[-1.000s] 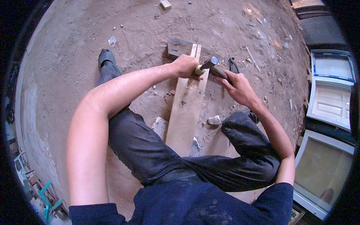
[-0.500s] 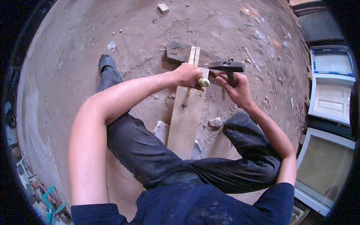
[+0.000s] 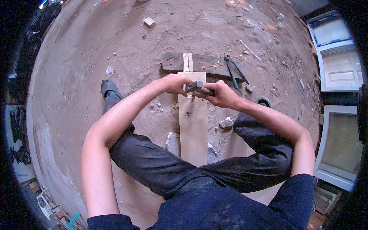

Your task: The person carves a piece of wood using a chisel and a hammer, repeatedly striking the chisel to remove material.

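Observation:
I sit on the dirt floor with a long pale wooden plank (image 3: 193,130) lying between my legs. My left hand (image 3: 174,82) is closed around a chisel at the plank's far end; the tool is almost wholly hidden in the fist. My right hand (image 3: 222,94) grips the handle of a dark hammer (image 3: 197,87), whose head rests right against my left fist. Both hands meet over the far end of the plank, just in front of a dark cross board (image 3: 172,61).
Green-handled pincers (image 3: 234,71) lie on the ground beyond my right hand. Stones (image 3: 172,143) sit under and beside the plank, another stone (image 3: 226,122) by my right knee. White window frames (image 3: 337,65) stand at the right. A small block (image 3: 148,22) lies far off.
The hammer, lifted off to the right half a second ago, has come down onto the chisel top at my left fist. My left hand has stayed on the plank's far end.

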Action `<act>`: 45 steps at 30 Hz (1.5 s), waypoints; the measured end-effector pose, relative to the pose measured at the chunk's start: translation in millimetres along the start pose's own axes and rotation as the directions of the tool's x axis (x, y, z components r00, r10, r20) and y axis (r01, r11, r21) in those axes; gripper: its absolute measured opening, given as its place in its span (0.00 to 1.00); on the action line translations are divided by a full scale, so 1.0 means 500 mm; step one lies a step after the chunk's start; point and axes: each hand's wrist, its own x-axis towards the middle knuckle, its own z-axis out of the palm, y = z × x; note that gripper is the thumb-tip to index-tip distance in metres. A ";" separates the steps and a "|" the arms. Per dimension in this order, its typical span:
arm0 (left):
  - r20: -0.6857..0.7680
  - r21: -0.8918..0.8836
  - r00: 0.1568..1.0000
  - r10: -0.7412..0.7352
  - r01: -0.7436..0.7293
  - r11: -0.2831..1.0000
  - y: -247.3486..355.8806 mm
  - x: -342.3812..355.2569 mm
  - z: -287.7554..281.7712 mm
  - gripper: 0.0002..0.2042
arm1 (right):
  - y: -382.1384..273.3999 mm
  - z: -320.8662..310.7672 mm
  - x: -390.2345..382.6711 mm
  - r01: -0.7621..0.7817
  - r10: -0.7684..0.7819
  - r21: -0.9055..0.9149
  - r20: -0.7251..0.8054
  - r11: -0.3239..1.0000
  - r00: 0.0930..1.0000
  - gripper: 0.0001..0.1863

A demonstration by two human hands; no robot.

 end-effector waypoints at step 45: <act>-0.921 -0.103 0.227 0.316 -0.925 0.367 0.315 -0.361 -0.073 0.41 | 0.004 -0.013 0.020 -0.100 0.099 -0.003 -0.116 0.995 0.988 0.10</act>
